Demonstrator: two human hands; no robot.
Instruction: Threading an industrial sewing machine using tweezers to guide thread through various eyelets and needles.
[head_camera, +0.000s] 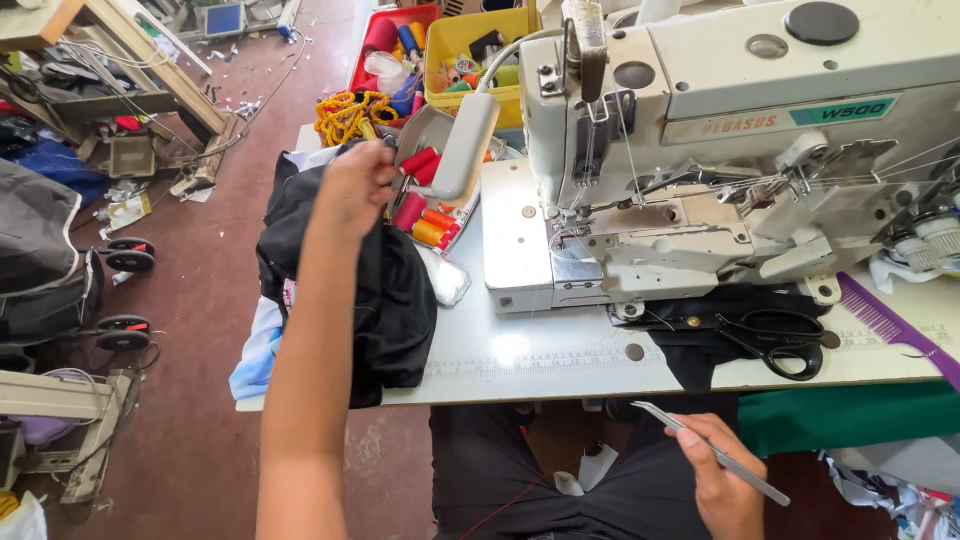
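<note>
Seen from above by the person seated at a white sewing table (560, 350). The left hand (355, 185) reaches far out to the table's left edge, fingers closed on the top of a pile of black fabric (390, 300) that lies there and hangs partly over the edge, with pale blue cloth (258, 352) under it. The right hand (722, 480) rests low over the lap, below the table's front edge, closed around a pair of slim metal tweezers (700, 445) whose tips point up and left toward the table. An off-white industrial sewing machine (720, 130) fills the back right of the table; its needle area sits near the table's middle. A small white lamp head (465, 145) on a bent neck hangs just beside the machine's left end. Behind the fabric pile, near the table's back left corner, an open tray holds red and orange thread spools (425, 215), with red and yellow bins (470, 45) of more spools beyond it. In front of the machine, near the front edge, black-handled scissors (775, 340) lie on a scrap of black cloth (700, 345). A purple comb (895, 325) lies toward the right edge. Green fabric (850, 415) hangs beneath the table's front right.
</note>
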